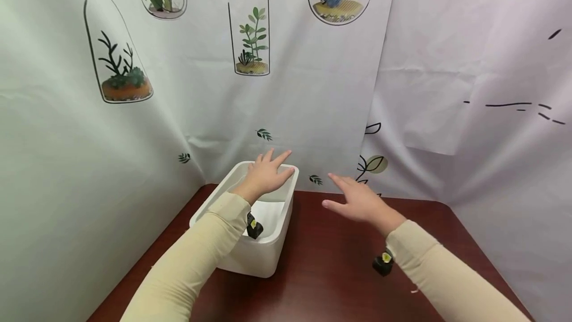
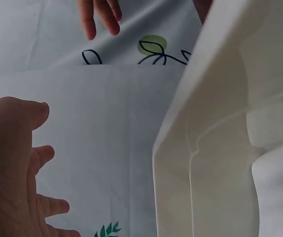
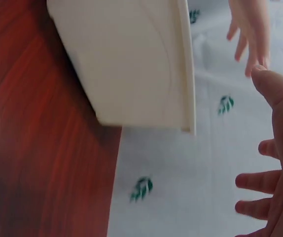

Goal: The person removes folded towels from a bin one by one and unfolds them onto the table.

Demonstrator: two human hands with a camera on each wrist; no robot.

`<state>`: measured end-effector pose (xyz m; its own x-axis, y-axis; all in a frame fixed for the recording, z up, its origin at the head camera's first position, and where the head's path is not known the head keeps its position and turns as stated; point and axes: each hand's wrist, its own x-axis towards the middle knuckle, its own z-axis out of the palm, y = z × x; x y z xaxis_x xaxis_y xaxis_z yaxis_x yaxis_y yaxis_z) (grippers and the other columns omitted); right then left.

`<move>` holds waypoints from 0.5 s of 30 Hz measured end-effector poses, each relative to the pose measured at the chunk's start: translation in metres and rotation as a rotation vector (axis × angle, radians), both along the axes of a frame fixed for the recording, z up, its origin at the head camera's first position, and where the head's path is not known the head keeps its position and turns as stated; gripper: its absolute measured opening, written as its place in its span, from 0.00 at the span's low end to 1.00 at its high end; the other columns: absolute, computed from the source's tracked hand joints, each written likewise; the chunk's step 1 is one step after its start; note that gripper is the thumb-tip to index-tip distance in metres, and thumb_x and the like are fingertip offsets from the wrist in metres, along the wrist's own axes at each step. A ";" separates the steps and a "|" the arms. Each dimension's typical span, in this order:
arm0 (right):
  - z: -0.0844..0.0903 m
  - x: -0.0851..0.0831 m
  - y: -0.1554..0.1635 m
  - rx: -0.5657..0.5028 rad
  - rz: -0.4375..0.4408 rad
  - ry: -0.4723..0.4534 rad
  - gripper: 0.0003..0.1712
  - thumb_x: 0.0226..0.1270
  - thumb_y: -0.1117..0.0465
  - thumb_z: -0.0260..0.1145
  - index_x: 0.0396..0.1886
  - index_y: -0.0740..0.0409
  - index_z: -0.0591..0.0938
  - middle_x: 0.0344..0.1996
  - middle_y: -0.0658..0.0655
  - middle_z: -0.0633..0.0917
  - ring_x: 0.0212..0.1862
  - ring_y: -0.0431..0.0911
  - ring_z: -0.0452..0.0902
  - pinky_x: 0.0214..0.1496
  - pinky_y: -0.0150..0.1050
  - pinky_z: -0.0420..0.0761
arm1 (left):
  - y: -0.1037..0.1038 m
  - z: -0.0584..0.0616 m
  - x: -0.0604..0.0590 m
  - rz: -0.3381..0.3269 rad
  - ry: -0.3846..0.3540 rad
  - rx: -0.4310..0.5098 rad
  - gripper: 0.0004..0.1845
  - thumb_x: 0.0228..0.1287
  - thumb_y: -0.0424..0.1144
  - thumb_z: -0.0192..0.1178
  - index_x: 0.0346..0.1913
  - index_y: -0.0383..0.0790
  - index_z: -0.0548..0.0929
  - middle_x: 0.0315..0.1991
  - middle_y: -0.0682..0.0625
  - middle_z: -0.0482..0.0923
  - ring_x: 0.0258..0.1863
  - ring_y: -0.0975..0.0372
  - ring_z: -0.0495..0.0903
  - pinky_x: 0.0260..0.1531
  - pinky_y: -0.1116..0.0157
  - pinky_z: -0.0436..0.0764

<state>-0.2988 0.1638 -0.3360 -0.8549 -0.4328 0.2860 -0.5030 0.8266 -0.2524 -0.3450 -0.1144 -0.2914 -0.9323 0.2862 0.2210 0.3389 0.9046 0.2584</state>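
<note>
A white rectangular plastic bin (image 1: 252,257) stands on the table, its open top facing up. Above its far end is my left hand (image 1: 265,176), fingers spread and holding nothing. The left wrist view shows that hand (image 2: 13,168) at the left, apart from the bin's inner wall (image 2: 215,123). My right hand (image 1: 357,200) hovers over the table to the right of the bin, fingers extended, palm empty. In the right wrist view the bin's outer side (image 3: 126,64) lies beyond the right hand's thumb (image 3: 274,89). A bright white surface (image 1: 268,215) shows inside the bin.
The dark red wooden table (image 1: 330,262) ends at a white curtain (image 1: 313,103) printed with plants in glass jars. Curtain also hangs along the left and right sides. A small black device with a yellow mark (image 1: 383,263) sits under my right wrist.
</note>
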 end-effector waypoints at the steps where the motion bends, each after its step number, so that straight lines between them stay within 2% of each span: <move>1: -0.001 0.000 -0.006 -0.010 0.014 0.001 0.50 0.68 0.29 0.59 0.80 0.50 0.60 0.73 0.62 0.69 0.73 0.61 0.64 0.70 0.64 0.65 | -0.002 -0.001 -0.002 0.001 0.000 -0.010 0.34 0.75 0.64 0.44 0.80 0.65 0.56 0.80 0.38 0.48 0.76 0.35 0.50 0.67 0.30 0.54; 5: -0.006 0.002 -0.029 -0.015 0.084 0.028 0.47 0.69 0.31 0.59 0.79 0.50 0.63 0.72 0.60 0.71 0.72 0.59 0.66 0.70 0.62 0.66 | -0.009 -0.004 -0.009 0.010 -0.006 -0.049 0.34 0.75 0.65 0.44 0.80 0.65 0.57 0.80 0.38 0.49 0.76 0.36 0.53 0.66 0.31 0.56; 11: -0.009 0.008 -0.055 0.002 0.192 0.109 0.42 0.69 0.36 0.63 0.75 0.53 0.70 0.69 0.57 0.76 0.71 0.54 0.70 0.70 0.63 0.66 | -0.016 -0.005 -0.015 0.013 -0.014 -0.030 0.33 0.75 0.62 0.45 0.79 0.59 0.60 0.79 0.36 0.52 0.74 0.33 0.56 0.66 0.31 0.56; 15: -0.013 0.013 -0.069 -0.005 0.270 0.142 0.39 0.69 0.38 0.65 0.73 0.54 0.73 0.66 0.56 0.78 0.69 0.51 0.72 0.70 0.59 0.68 | -0.019 -0.006 -0.017 0.023 -0.003 -0.033 0.33 0.76 0.60 0.45 0.79 0.56 0.62 0.78 0.35 0.55 0.72 0.31 0.58 0.65 0.31 0.58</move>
